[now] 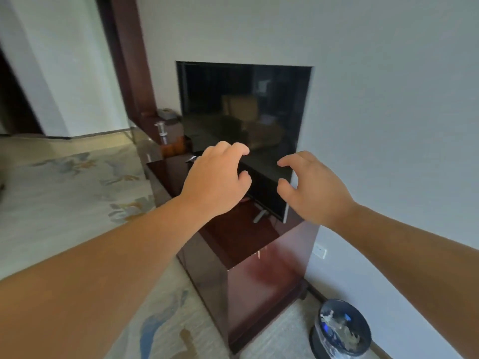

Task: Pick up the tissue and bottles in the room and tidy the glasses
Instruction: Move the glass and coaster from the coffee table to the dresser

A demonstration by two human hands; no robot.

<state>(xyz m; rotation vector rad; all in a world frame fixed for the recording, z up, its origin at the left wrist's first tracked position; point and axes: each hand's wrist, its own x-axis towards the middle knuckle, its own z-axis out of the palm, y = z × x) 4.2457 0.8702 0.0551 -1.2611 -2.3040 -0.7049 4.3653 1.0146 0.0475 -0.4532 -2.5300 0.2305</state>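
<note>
— Pale walls and a patterned carpet frame the head view; what stands against the wall?

— Dark glossy cabinet, long and low, running back toward a wooden door frame; a black television sits on it, screen off, reflecting yellowish furniture; a white wall socket shows just right of the cabinet's near end.

— And the hands?

— Both are raised in front of the television, bare forearms reaching in from the lower corners; the left hand has its fingers curled and spread apart, gripping nothing; the right hand mirrors it, thumb and fingers apart, also empty; the two hands are near each other but not touching.

— Where are the things to be tidied?

— Well beyond the hands, on the far stretch of the cabinet left of the television; a clear bottle stands upright there, beside an orange-brown holder; further back lies a grey box, possibly tissues, though it is too blurred to be sure; I cannot make out any glasses.

— Anything on the floor?

— A round dark bin at the lower right, near the wall and just past the cabinet's near corner; it has a clear liner and crumpled pale scraps inside.
</note>
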